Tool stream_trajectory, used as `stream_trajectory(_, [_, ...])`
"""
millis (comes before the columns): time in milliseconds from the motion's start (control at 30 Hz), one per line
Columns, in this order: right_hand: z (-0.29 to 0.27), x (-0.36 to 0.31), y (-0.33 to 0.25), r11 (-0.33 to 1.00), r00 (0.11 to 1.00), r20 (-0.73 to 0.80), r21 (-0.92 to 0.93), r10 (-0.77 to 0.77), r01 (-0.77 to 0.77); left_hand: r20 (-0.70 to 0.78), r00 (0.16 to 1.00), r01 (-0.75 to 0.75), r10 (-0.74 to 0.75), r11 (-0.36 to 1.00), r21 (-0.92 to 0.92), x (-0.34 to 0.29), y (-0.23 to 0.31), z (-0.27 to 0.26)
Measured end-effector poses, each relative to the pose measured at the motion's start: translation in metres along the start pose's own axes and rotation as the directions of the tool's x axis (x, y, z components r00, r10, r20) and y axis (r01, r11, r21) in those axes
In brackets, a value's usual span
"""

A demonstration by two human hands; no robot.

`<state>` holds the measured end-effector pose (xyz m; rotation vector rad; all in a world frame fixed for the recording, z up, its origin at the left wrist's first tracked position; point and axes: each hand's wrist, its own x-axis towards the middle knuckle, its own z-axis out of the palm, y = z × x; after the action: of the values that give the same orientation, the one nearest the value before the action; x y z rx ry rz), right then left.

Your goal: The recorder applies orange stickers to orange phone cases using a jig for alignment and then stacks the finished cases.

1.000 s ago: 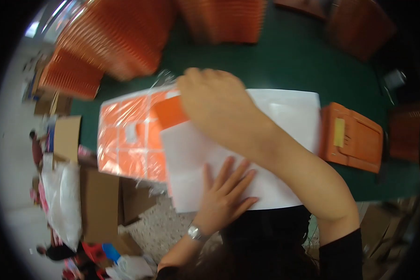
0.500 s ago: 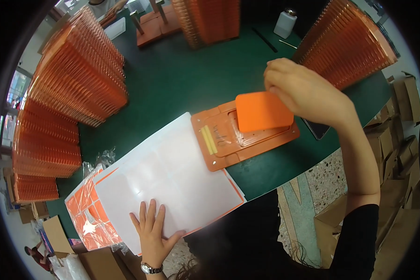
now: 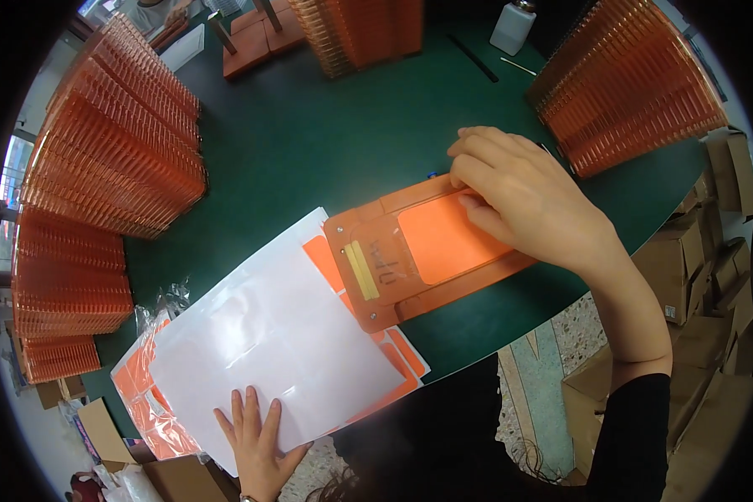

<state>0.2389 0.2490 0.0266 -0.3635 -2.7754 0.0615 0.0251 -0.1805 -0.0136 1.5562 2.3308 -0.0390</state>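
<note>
While your left grip [image 3: 258,448] lies spread on white sheet [image 3: 268,326], orange card [image 3: 448,238] sits on fixture [image 3: 443,290] beneath your curled right grip [image 3: 519,188]; cannot tell whether pinching. Card may skew if thumb [image 3: 487,219] drags.

Now has the orange rounded-corner label [image 3: 452,238] flat on the orange-brown fixture [image 3: 397,301], no longer tilted above it; brings the right hand [image 3: 523,192] lower, over the label's right end; leaves the white sheet [image 3: 268,335] farther left, baring more orange labels [image 3: 322,259].
</note>
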Motion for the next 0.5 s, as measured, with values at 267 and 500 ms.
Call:
stream_trajectory(267, [-0.02, 0.002, 0.004, 0.985, 0.979, 0.122, 0.032, 0.165, -0.171, -0.066, 0.997, -0.04, 0.028, 0.983, -0.182, 0.017, 0.019, -0.018])
stream_trajectory(500, [-0.02, -0.026, -0.016, 0.985, 0.988, 0.146, 0.16, 0.045, -0.069, -0.16, 0.919, -0.379, 0.359, 0.918, -0.119, 0.1, 0.064, -0.036])
